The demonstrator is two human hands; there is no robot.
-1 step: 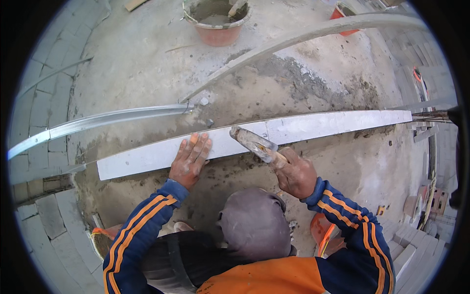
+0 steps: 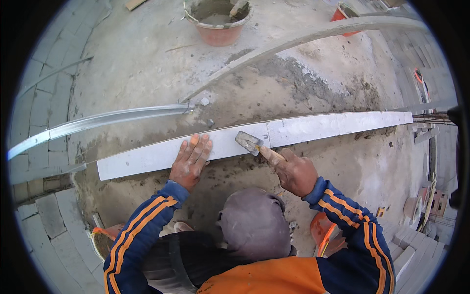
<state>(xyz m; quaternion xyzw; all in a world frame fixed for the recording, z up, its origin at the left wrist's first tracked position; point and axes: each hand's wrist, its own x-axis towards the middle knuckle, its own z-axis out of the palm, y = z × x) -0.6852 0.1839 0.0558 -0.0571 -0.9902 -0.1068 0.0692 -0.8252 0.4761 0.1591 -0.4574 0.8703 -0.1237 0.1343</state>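
A row of white blocks [image 2: 323, 129] lies end to end across the middle of the floor, with a joint a little right of the centre. My left hand [image 2: 191, 159] rests flat on the top of the left block [image 2: 139, 160], its fingers stretched out and slightly apart. A small trowel [image 2: 248, 142] is in my right hand [image 2: 296, 171], which is closed round its wooden handle. Its muddy metal blade is over the left block's top, close to the joint. Whether the blade touches the block, I cannot tell.
A bucket of grey mortar [image 2: 219, 32] stands beyond the row, another red bucket [image 2: 345, 15] at far right. A metal channel [image 2: 103, 117] and a long grey bar [image 2: 303, 40] cross the floor. Grey blocks [image 2: 51, 215] lie at left. A thin line runs along the row.
The trowel blade has turned and lowered slightly, so its face now looks shorter and broader. My right hand has moved a little; my left hand stays in place.
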